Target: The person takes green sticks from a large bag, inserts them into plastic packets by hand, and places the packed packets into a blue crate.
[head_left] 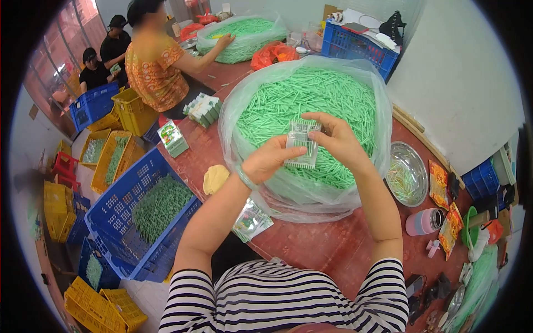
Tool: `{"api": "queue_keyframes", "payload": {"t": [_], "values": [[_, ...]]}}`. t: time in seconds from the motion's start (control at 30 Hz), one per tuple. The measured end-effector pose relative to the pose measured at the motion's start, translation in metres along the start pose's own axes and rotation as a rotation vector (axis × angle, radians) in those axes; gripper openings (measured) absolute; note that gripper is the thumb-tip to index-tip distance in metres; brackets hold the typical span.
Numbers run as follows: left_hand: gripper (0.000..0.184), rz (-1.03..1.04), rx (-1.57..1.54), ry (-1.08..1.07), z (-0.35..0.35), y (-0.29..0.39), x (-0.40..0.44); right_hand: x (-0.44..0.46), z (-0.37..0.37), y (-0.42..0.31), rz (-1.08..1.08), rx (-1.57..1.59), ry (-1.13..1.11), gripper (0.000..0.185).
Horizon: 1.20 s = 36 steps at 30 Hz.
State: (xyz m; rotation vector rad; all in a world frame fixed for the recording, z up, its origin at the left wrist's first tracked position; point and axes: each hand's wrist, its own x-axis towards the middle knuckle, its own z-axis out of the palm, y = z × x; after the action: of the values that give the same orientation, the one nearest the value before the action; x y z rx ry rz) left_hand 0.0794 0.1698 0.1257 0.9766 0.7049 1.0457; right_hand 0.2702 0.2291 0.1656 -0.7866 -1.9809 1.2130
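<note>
One clear packet [302, 158], center frame | left hand [264, 162] pinching its left side, right hand [340, 143] its upper right; fingers partly hidden behind | long axis near up-down, in front of green sticks [327, 89] filling the plastic bag [229, 119]

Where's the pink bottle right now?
In the head view, the pink bottle lies at the right on the red table, just below the metal bowl and left of the orange packets.
</note>
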Motion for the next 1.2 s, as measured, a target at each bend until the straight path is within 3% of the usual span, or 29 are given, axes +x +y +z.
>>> {"api": "queue_keyframes", "payload": {"t": [0.13, 0.23, 0.33, 0.4, 0.43, 0.5, 0.6, 0.83, 1.03, 1.13, 1.2], "values": [[0.026, 0.046, 0.244, -0.017, -0.027, 0.032, -0.022, 0.009, 0.027, -0.023, 0.003, -0.081, -0.070, 0.043], [0.024, 0.103, 0.417, 0.071, -0.060, 0.036, -0.053, 0.018, 0.063, -0.040, -0.111, -0.171, -0.188, 0.048], [0.033, 0.178, 0.929, 0.251, -0.111, 0.058, -0.122, 0.019, 0.096, -0.054, -0.193, -0.190, -0.279, 0.053], [0.036, 0.265, 1.224, 0.517, -0.144, 0.073, -0.187, 0.020, 0.101, -0.054, -0.192, -0.240, -0.277, 0.055], [0.029, 0.203, 1.358, 0.657, -0.166, 0.075, -0.220, 0.022, 0.101, -0.050, -0.157, -0.266, -0.273, 0.054], [0.019, -0.120, 1.485, 0.844, -0.220, 0.070, -0.285, 0.025, 0.087, -0.028, -0.038, -0.307, -0.269, 0.050], [0.019, -0.557, 1.555, 0.997, -0.320, 0.023, -0.394, 0.039, 0.056, 0.010, 0.196, -0.282, -0.257, 0.042], [0.029, -1.461, 1.161, 1.327, -0.435, -0.140, -0.518, 0.057, 0.041, 0.028, 0.266, -0.422, -0.135, 0.040], [0.037, -1.674, 0.965, 0.560, -0.424, -0.200, -0.542, 0.076, 0.049, 0.036, 0.322, -0.552, -0.066, 0.044], [0.039, -1.431, 0.809, 0.376, -0.394, -0.168, -0.529, 0.076, 0.048, 0.046, 0.342, -0.574, -0.055, 0.046], [0.057, -1.499, 0.610, 0.224, -0.394, -0.188, -0.530, 0.075, 0.048, 0.051, 0.340, -0.564, -0.045, 0.046]]}}
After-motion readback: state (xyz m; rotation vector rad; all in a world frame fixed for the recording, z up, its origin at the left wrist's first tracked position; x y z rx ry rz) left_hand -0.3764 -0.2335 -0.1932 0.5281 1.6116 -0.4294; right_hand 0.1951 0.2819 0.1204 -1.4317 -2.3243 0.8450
